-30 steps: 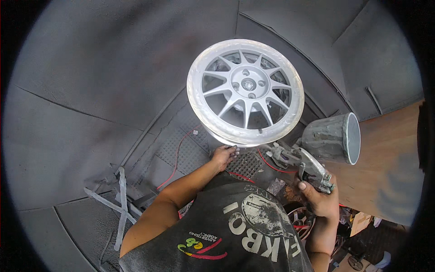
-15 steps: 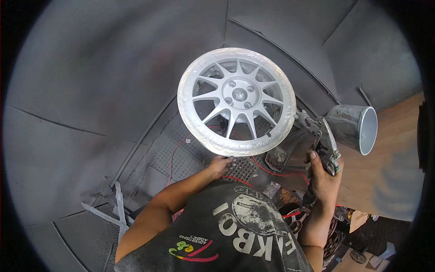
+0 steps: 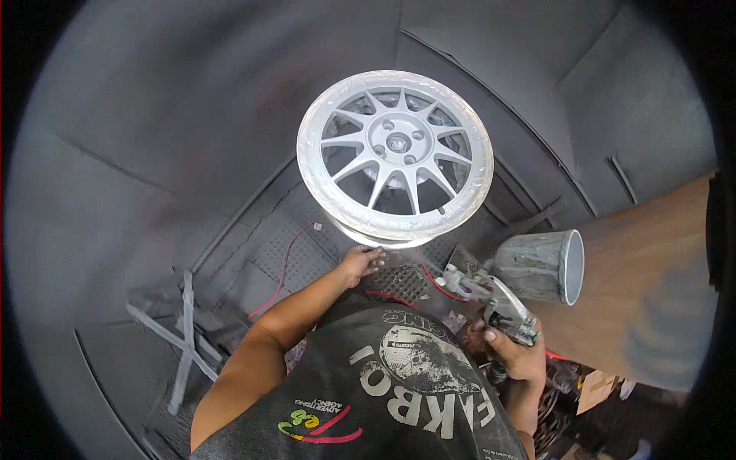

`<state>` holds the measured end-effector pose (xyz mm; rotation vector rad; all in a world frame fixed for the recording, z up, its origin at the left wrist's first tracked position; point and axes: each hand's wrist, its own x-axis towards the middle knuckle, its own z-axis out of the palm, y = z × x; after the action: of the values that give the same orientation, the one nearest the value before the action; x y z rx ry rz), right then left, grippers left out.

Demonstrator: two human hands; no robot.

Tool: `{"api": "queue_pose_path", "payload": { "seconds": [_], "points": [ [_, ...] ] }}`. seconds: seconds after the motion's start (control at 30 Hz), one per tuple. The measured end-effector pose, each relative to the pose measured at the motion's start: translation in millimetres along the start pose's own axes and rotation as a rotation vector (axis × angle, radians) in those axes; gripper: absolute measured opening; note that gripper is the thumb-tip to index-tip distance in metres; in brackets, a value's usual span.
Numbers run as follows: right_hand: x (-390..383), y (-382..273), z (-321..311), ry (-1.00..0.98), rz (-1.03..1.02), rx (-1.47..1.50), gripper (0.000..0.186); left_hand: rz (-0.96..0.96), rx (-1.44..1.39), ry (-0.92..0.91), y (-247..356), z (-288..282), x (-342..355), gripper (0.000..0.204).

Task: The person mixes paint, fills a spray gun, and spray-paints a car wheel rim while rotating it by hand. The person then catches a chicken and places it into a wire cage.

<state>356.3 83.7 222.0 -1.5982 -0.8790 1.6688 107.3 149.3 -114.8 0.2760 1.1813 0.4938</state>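
Note:
A silver multi-spoke alloy wheel [image 3: 398, 146] is tilted in front of me, with whitish wrap around its outer edge. My left hand [image 3: 360, 265] is at its lower rim, fingers curled against the underside. What supports the wheel is mostly hidden behind it. In my right hand [image 3: 520, 359] is a paint-smeared spray gun [image 3: 506, 310], held below and to the right of the wheel. A large grey-streaked cup [image 3: 533, 266] sits on the gun, its round mouth facing right. The gun's front end is apart from the wheel, and my fingers on its handle are partly hidden.
Grey, paint-dusted sheeting [image 3: 153, 115] rises behind and to the left. A thin red hose [image 3: 285, 268] runs over textured floor mats [image 3: 307, 249]. Crossed grey bars [image 3: 184, 337] stand at lower left. A brown panel [image 3: 652, 284] is at right, with a cardboard piece [image 3: 596, 389] and clutter below it.
My right hand has lowered the spray gun and its cup to the left, away from the wheel's edge. The wheel appears turned slightly clockwise. My left hand stays at its lower rim.

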Motion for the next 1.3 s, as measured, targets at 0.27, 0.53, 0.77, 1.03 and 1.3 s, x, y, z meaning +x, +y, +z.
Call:
{"api": "queue_pose_path", "payload": {
  "seconds": [0.27,0.53,0.77,1.03,1.3],
  "points": [
    [24,11,-52,0.271,-0.310,-0.292,0.021,0.173,-0.254,0.251,-119,1,-54,0.018],
    [46,1,-123,0.315,-0.483,-0.355,0.018,0.037,-0.315,0.609,-328,-17,-190,0.018],
    [97,-27,-108,0.252,-0.559,-0.417,0.017,-0.038,-0.050,0.885,-466,-28,-254,0.021],
    [88,-15,-20,0.037,-0.664,-0.387,0.014,0.169,0.189,1.069,-495,18,-326,0.027],
    [-19,109,121,-0.398,-0.550,-0.350,0.031,0.041,0.149,1.144,-622,83,-421,0.036]
  ]
}}
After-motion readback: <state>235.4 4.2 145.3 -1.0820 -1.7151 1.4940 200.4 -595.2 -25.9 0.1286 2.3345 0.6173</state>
